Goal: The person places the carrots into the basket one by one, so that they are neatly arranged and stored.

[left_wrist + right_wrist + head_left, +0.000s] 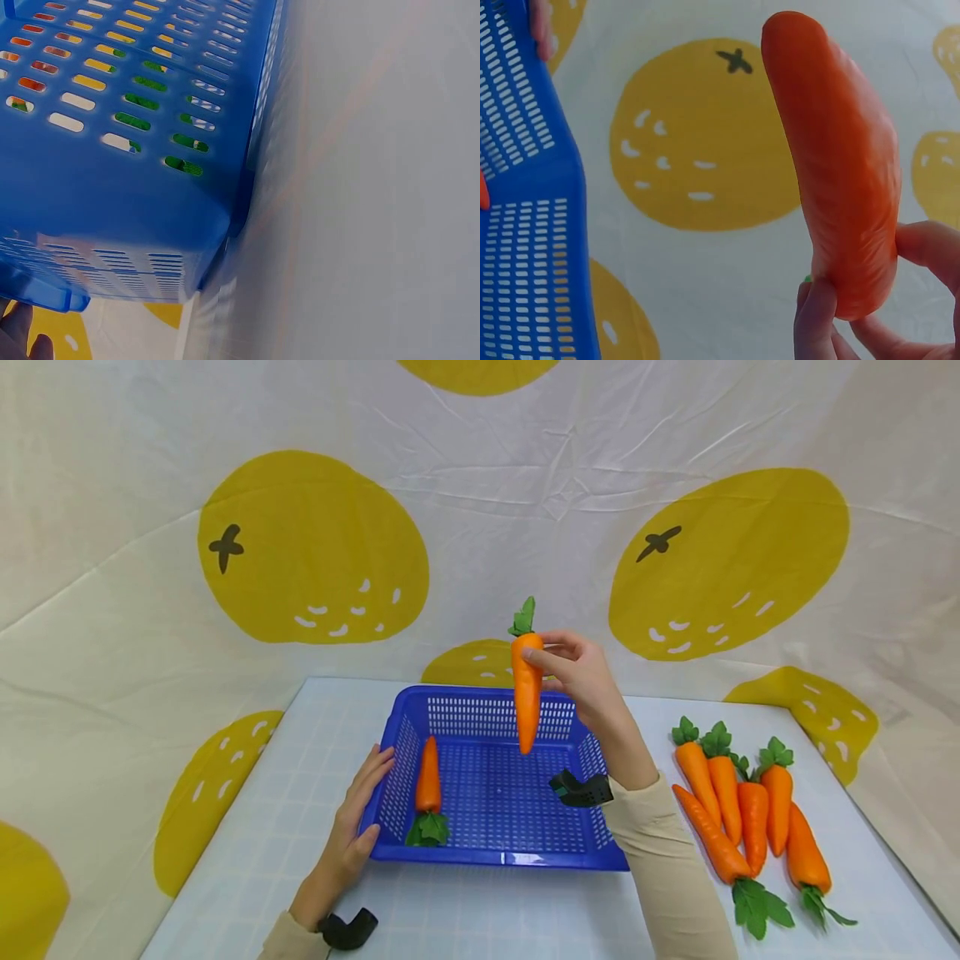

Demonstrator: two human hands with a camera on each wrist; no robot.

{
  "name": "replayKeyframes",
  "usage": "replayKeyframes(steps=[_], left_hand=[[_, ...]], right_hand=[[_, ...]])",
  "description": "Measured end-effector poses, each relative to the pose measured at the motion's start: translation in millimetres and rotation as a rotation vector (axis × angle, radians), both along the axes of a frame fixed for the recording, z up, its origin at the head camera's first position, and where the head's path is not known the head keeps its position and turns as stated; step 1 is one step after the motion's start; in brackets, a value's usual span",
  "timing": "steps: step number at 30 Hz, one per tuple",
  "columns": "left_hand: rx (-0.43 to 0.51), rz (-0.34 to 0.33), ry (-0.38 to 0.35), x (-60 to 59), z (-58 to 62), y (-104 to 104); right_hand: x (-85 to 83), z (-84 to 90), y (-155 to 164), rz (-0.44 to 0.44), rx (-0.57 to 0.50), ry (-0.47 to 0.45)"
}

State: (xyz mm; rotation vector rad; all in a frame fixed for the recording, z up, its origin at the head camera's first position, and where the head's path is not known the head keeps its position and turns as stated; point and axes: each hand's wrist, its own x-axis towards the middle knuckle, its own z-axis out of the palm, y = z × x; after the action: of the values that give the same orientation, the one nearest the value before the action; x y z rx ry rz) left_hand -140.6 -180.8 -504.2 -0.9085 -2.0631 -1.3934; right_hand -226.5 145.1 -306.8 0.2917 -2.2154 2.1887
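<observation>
My right hand (581, 681) pinches a carrot (527, 693) near its leafy top, between thumb and fingers. It hangs nearly upright, leaves up and tip down, above the blue plastic basket (498, 858). In the right wrist view the orange root (847, 165) fills the right side, with fingers around its thick end. Against the basket's left side rests my left hand (351, 827), its fingers extended along the wall and rim. Inside the basket, by that wall, lies another carrot (428, 781), tip to the back and leaves to the front.
Several more carrots (753, 818) lie in a group on the table right of the basket, some overlapping. The table (247, 860) has a pale checked cover. A white cloth (517, 527) with big yellow fruit shapes hangs behind it.
</observation>
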Motion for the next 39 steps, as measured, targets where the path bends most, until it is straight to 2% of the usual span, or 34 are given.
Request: replayKeyframes(steps=[7,13,25,33,39], left_hand=[[-0.001,0.004,0.006,0.3,0.5,0],[0.002,0.000,0.008,-0.9,0.4,0],[-0.002,0.005,-0.016,0.0,1.2,0],[-0.006,0.006,-0.006,0.0,1.0,1],[0.004,-0.007,0.018,-0.5,0.1,1]], right_hand=[[-4.7,-12.9,-30,0.040,0.029,-0.038],[-12.7,-39.3,-49,0.081,0.106,-0.083],[-20.1,-82.0,-67,0.158,0.167,-0.155],[-16.2,-107.0,-80,0.263,0.320,-0.185],[-16.2,-117.8,-83,0.251,0.328,-0.265]])
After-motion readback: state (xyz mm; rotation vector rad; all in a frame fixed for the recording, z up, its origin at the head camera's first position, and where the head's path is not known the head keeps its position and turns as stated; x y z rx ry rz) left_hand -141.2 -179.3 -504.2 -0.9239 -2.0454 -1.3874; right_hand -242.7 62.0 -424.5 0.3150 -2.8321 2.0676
